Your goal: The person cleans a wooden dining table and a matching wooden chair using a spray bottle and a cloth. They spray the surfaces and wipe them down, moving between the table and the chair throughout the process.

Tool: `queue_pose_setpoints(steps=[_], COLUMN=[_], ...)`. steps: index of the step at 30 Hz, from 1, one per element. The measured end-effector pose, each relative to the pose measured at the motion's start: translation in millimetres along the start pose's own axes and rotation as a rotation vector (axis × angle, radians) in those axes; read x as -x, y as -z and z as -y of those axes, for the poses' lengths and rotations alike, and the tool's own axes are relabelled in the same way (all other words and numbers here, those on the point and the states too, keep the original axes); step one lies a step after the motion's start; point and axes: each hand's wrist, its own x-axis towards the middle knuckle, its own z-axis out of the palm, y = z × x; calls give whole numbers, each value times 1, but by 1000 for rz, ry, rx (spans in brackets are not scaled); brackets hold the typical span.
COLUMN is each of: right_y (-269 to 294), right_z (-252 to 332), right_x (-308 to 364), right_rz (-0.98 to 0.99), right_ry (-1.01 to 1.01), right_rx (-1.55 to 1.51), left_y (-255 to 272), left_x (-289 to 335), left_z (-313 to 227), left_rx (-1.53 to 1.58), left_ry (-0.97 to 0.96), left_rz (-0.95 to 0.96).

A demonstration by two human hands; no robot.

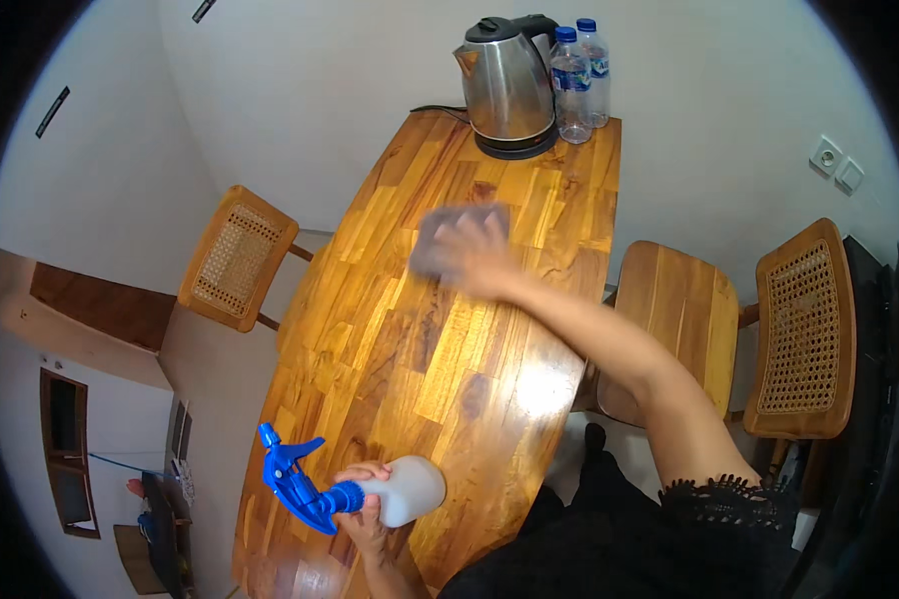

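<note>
My left hand (368,504) is wrapped round the neck of a white spray bottle (415,491) with a blue trigger head (298,483). The bottle is tilted on its side over the near end of the wooden table (479,391), its nozzle pointing left. Farther up the table, my right hand (474,258) lies flat on a grey cloth (435,243), fingers spread over it. Both the hand and the cloth are blurred by motion.
At the table's far end stand a steel electric kettle (509,90) on a black base and two plastic bottles (572,95) with blue caps. One cane-backed chair (238,260) is on the left, another chair (677,319) on the right. A wall socket (826,157) is at right.
</note>
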Motion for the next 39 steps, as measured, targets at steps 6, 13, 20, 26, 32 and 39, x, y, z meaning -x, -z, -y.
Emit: queue_pose_setpoints(steps=[6, 13, 20, 26, 32, 39], right_y=[-34, -4, -58, -105, -64, 16], right_z=[116, 6, 180, 355, 298, 50], right_x=[85, -67, -132, -16, 93, 32], right_rz=[-217, -26, 0, 79, 220, 22], right_ry=[812, -61, 176, 777, 1132, -68], right_rx=[-267, 121, 26, -198, -419, 47], left_y=[80, 123, 131, 119, 119, 129], left_x=[17, 76, 126, 118, 101, 104], left_z=[-30, -68, -95, -100, -82, -86], left_rx=[-87, -300, -366, -341, -212, -256], left_ry=[-115, -138, -138, -189, -272, -232], left_rz=[-173, -404, -498, -429, -385, -345])
